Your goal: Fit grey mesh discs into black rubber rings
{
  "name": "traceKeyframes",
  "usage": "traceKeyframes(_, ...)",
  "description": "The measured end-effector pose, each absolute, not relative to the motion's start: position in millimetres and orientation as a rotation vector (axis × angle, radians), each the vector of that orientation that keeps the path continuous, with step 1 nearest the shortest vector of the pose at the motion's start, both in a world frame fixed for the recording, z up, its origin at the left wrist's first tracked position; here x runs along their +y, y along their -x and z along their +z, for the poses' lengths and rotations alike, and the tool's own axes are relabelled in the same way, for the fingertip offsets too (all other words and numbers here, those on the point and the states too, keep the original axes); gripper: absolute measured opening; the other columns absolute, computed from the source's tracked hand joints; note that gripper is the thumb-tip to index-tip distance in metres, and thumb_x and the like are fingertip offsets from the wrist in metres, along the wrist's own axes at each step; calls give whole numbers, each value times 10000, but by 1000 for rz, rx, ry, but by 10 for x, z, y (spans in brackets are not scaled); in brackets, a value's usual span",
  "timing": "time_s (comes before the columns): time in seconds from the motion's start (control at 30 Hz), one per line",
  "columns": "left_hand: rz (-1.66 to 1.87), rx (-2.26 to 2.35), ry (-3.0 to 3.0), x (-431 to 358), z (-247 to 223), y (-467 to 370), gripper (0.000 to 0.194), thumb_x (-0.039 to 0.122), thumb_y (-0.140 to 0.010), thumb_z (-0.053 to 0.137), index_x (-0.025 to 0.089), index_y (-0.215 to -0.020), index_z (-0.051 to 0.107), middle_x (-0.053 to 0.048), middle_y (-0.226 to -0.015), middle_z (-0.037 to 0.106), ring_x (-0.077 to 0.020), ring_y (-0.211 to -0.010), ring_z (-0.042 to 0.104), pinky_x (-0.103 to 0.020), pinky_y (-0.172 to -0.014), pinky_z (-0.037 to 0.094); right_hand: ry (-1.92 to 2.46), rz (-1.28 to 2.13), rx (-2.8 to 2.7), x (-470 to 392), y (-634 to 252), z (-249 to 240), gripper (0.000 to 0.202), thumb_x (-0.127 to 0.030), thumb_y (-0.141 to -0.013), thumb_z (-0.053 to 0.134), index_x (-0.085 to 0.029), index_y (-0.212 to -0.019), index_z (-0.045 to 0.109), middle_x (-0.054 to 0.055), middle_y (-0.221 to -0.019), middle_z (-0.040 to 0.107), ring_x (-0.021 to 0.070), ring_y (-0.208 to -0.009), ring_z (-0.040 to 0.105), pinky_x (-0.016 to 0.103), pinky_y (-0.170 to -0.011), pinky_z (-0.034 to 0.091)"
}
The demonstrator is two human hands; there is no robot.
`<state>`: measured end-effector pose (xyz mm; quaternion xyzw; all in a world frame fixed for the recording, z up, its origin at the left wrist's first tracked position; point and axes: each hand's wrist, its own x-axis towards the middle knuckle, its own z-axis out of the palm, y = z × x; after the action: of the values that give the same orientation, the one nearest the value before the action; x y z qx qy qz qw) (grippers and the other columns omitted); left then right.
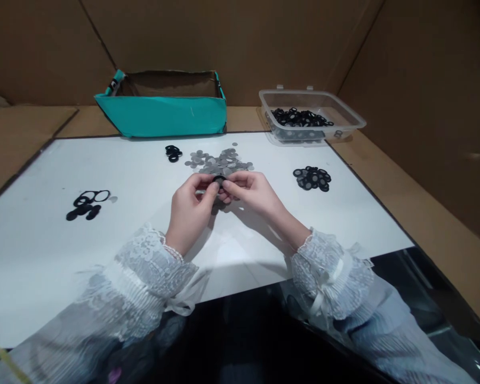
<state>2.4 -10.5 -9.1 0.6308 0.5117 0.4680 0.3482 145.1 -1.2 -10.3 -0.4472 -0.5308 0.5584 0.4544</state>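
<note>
Between my two hands, above the middle of the white board, is a small black ring (219, 180) with a grey disc at its centre. My left hand (194, 205) pinches its left side with thumb and fingers. On the right side, my right hand (253, 193) grips the same ring, thumb on top. Just beyond and partly under the fingers lies a loose heap of thin grey discs (224, 160). A few black rings (173, 153) sit in a small cluster to the left of that heap.
A pile of black rings with grey centres (312, 178) lies to the right. Farther left are loose black rings and discs (87, 204). At the back stand a teal open box (172, 116) and a clear plastic container (314, 96) holding many black rings. Cardboard walls surround the board.
</note>
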Motion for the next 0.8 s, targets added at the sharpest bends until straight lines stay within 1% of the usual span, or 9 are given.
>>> traceKeyframes(0.13,1210,1339,-1623,-106,-88,-29,82,264,-810,588,187,-820,562,-22,-792,641,-156,-744,624,-253,-644,504,1178,1136,-1446,-37,-1441,-126,100,-235,-788,639,-153,-735,616,24,-693,656,129,-642,614,272,-636,519)
traceKeyframes(0.2,1218,1331,-1630,-107,-92,-31,75,262,-822,562,195,-804,534,-12,-769,609,-148,-717,602,-250,-622,487,1165,1005,-1505,-68,-1426,-118,95,-231,-790,627,-154,-735,616,27,-722,662,132,-663,611,272,-652,504)
traceKeyframes(0.27,1225,1307,-1633,-109,-101,-33,78,262,-844,521,204,-797,502,-2,-745,576,-140,-682,575,-249,-604,476,1119,950,-1551,-99,-1406,-102,103,-239,-805,606,-160,-739,609,26,-737,664,132,-677,612,269,-660,495)
traceKeyframes(0.4,1215,1301,-1660,-113,-114,-37,93,276,-870,479,218,-799,466,7,-705,535,-136,-634,541,-245,-566,459,1090,953,-1534,-119,-1373,-87,110,-238,-816,588,-161,-738,594,24,-730,657,130,-668,606,264,-645,484)
traceKeyframes(0.6,1190,1339,-1669,-107,-94,-42,89,292,-860,491,225,-813,458,-1,-717,549,-146,-634,556,-243,-536,452,1126,1002,-1436,-103,-1356,-119,116,-264,-800,618,-166,-748,586,20,-734,648,128,-671,604,266,-653,498)
traceKeyframes(0.7,1130,1299,-1619,-97,-99,-45,71,270,-868,473,230,-816,444,9,-690,538,-140,-587,558,-240,-497,455,1091,1031,-1362,-129,-1322,-129,70,-214,-798,614,-184,-841,568,15,-804,649,119,-715,621,258,-693,517)
traceKeyframes(0.8,1104,1289,-1604,-89,-101,-43,56,256,-880,452,235,-831,435,24,-653,517,-132,-527,543,-240,-464,453,1036,998,-1334,-153,-1283,-131,99,-164,-806,589,-200,-889,548,15,-865,647,112,-762,619,249,-731,523)
